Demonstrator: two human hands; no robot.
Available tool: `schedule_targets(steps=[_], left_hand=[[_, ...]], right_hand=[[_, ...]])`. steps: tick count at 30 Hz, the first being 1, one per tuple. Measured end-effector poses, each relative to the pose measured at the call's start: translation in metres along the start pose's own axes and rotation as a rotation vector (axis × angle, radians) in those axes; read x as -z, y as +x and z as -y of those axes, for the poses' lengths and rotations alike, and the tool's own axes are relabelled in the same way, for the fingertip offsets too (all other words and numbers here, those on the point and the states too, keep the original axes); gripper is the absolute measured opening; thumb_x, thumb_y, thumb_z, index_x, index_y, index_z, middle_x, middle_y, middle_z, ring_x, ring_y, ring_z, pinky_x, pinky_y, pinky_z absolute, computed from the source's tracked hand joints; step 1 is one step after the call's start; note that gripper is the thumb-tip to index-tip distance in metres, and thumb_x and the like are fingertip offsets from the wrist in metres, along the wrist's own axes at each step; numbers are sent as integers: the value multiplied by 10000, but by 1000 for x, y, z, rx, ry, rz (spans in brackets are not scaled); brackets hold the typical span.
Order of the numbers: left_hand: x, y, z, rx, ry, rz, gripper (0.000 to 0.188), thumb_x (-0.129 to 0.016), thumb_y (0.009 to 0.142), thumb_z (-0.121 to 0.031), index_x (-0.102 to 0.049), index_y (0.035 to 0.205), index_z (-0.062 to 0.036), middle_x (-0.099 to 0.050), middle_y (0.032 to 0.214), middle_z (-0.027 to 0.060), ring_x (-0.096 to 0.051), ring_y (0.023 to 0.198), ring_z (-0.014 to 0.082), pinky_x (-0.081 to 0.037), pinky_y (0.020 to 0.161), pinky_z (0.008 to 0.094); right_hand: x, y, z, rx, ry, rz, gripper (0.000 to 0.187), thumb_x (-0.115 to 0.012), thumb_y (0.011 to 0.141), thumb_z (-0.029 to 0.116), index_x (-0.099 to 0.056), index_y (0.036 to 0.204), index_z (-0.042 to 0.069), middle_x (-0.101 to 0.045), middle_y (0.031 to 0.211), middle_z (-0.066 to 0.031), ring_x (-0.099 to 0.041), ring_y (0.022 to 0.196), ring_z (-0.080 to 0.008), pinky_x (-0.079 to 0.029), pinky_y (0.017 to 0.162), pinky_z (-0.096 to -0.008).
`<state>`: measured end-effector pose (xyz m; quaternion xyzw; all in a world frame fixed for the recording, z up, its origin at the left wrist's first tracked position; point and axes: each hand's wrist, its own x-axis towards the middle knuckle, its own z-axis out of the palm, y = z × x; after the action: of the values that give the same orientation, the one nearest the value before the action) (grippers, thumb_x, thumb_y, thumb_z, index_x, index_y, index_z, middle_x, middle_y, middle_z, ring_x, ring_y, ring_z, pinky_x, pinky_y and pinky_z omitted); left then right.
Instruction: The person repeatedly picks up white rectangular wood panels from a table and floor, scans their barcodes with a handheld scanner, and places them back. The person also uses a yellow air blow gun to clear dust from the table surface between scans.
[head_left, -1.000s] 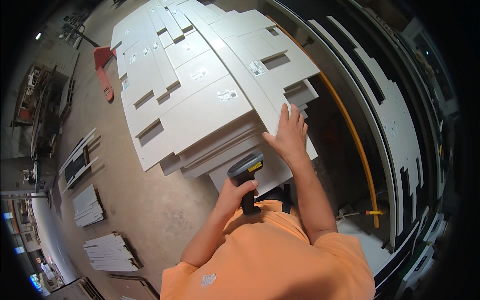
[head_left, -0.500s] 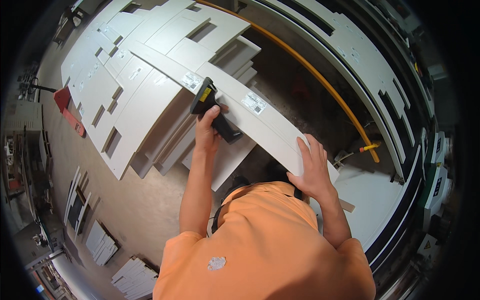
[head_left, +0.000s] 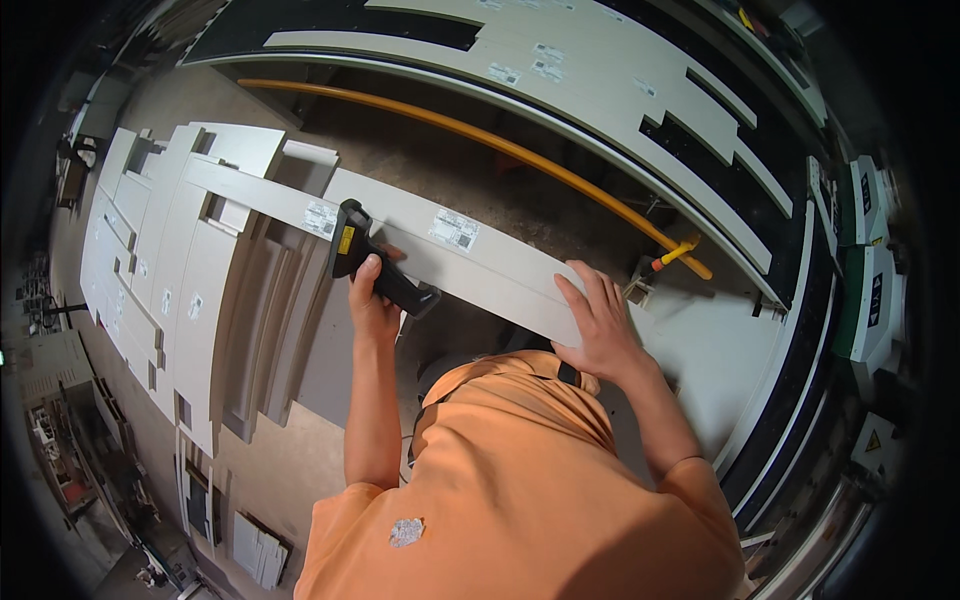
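Note:
My left hand [head_left: 373, 300] is closed around the grip of a black handheld barcode scanner [head_left: 350, 240] with a yellow label on its side. Its fingertips reach the near edge of two long, narrow white boards lying side by side. A printed label sticks on each: one board's label [head_left: 453, 229] is right of the scanner, and the other board's label [head_left: 320, 217] lies just beside the scanner head. Toward the boards' right end, my right hand [head_left: 605, 325] grips them, fingers spread over the top and thumb at the near edge.
At left stands a stack of white panels [head_left: 170, 260], uneven and stepped. Across the far side runs a machine bed with labelled white panels [head_left: 570, 90] on black. An orange-yellow bar [head_left: 480, 130] spans its front. Smaller panels [head_left: 260, 550] lie on the floor at lower left.
My view and body have turned right, so the panel stack sits further left and more of the machine bed shows. Both hands keep their hold, and the boards have swung with me.

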<state>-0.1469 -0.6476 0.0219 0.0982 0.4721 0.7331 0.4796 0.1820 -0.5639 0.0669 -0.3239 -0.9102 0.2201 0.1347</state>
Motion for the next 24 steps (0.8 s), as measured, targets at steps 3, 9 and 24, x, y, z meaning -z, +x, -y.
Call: schedule_targets(steps=[3,9,24], left_hand=[[-41,27,15,9,20,-60,352,-719,864,-317,-632,1084,-57,-678,903,35,-467,495,38,-437,465,195],[-86,91,40,58,133,-49,357,-705,896,-397,-690,996,-55,-539,679,-50,-400,475,41,-342,450,215],[-105,230,53,202,-73,19,268,-686,924,-330,-683,1011,-78,-680,897,9,-592,635,75,-502,539,241]], right_hand=[[11,6,-34,-23,4,-14,863,-808,655,159,-461,1438,47,-397,1483,-214,-436,1298,-414,-375,1052,-505],[21,43,-94,-63,-42,-18,874,-815,655,160,-457,1445,52,-388,1494,-215,-417,1321,-417,-377,1071,-509],[40,154,-147,-161,-56,51,834,-828,673,176,-495,1422,23,-405,1481,-204,-408,1357,-398,-383,1136,-485]])
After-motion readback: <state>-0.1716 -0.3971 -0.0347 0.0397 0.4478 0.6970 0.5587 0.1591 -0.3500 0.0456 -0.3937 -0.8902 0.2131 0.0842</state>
